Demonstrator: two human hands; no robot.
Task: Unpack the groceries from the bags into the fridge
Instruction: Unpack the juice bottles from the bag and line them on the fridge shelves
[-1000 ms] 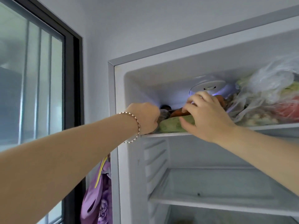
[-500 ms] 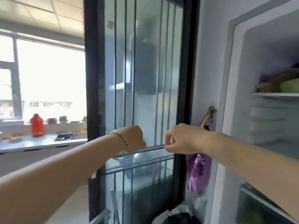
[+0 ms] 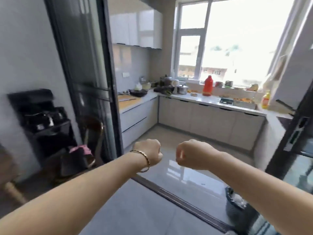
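My left hand [image 3: 149, 154], with a bracelet on the wrist, and my right hand [image 3: 191, 154] are held out side by side at mid-frame, a little apart. Both have their fingers curled under and hold nothing. A dark bag [image 3: 237, 207] with something pale inside sits on the floor at the lower right, below my right forearm. The fridge is out of view.
A dark-framed glass sliding door [image 3: 94, 82] stands left of centre, its floor track [image 3: 177, 199] crossing below my hands. Beyond lies a kitchen with a cluttered L-shaped counter [image 3: 203, 100] and a red bottle [image 3: 208, 85]. A black appliance [image 3: 39, 116] and a chair [image 3: 91, 141] stand at left.
Both hands left the vegetables on the fridge's top shelf and drew back, holding nothing. My view swung left from the fridge past the glass door to the kitchen.
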